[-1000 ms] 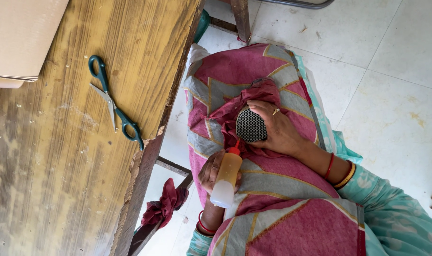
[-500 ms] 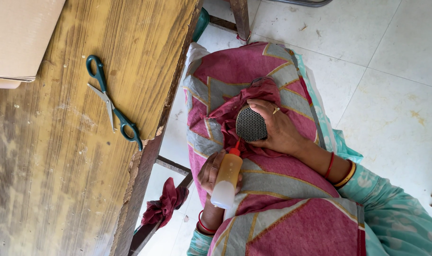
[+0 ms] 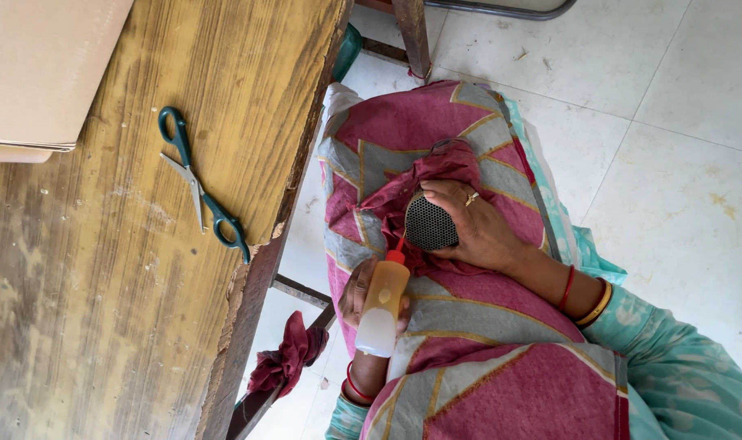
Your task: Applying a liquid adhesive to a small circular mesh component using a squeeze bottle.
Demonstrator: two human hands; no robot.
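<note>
Head view, rotated: person seated, lap draped in pink and grey patterned cloth [image 3: 501,358]. One hand [image 3: 477,228], presumably the right, is closed around a round black mesh disc [image 3: 430,224], fingers curled over its far rim, pressing it into a bunched fold of maroon fabric [image 3: 424,175] on the lap. The other hand [image 3: 363,297], presumably the left, is wrapped around a small squeeze bottle [image 3: 383,303] with amber liquid and a red nozzle; the fingers are mostly hidden behind the bottle body. The nozzle tip points at the near edge of the disc and is just beside or touching it; contact cannot be confirmed. The bottle looks light and soft-walled, likely to yield under a squeeze, best gripped round its middle as now. The disc looks thin, light and stiff, probably perforated metal or plastic, easiest held by the rim. The fabric is limp and will shift if not pinned. On the wooden worktop [image 3: 102,310] to the side, well apart, lie green-handled scissors [image 3: 201,194] and a cardboard box [image 3: 45,73]
</note>
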